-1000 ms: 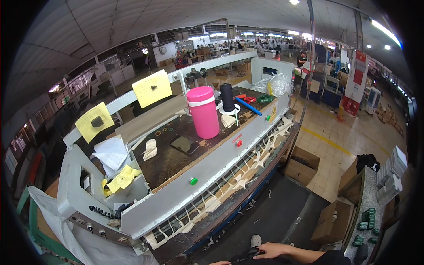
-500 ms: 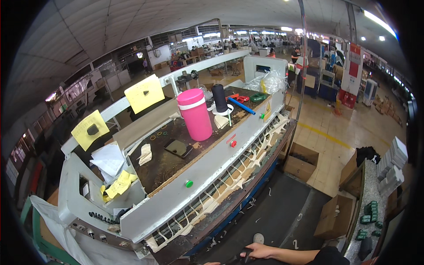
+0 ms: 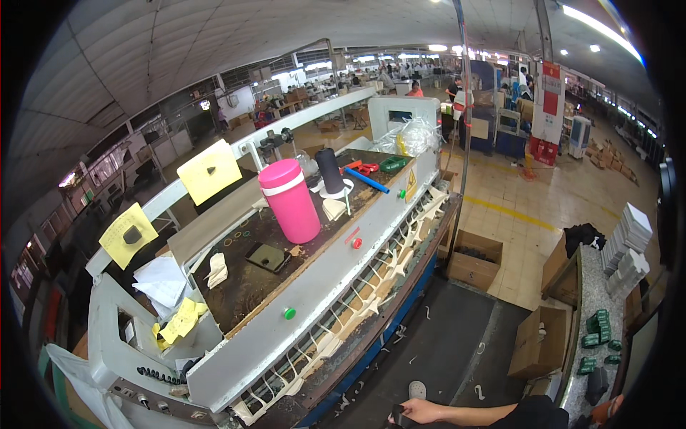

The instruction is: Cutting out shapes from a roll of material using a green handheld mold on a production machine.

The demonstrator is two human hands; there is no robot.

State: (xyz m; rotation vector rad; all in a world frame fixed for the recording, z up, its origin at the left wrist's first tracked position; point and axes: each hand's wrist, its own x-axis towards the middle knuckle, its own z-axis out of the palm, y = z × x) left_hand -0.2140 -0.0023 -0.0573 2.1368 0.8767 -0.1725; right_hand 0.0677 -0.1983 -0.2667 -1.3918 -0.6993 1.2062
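Since the earlier frame, the left hand has left view; its fingers cannot be told. One grey machine [image 3: 321, 279] bears one pink jug [image 3: 291, 204] and, on its rail, two yellow sheets [image 3: 196, 183]. Before the machine, the right hand [image 3: 423, 410] curls its fingers around one dark object [image 3: 400, 417], kind unclear. Three buttons [image 3: 289, 313] dot the machine's front.

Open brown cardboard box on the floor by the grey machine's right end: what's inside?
In the box, a loose heap of small dark pieces shows, too small to identify. The heap covers the bottom; the near wall hides whatever lies low behind it.
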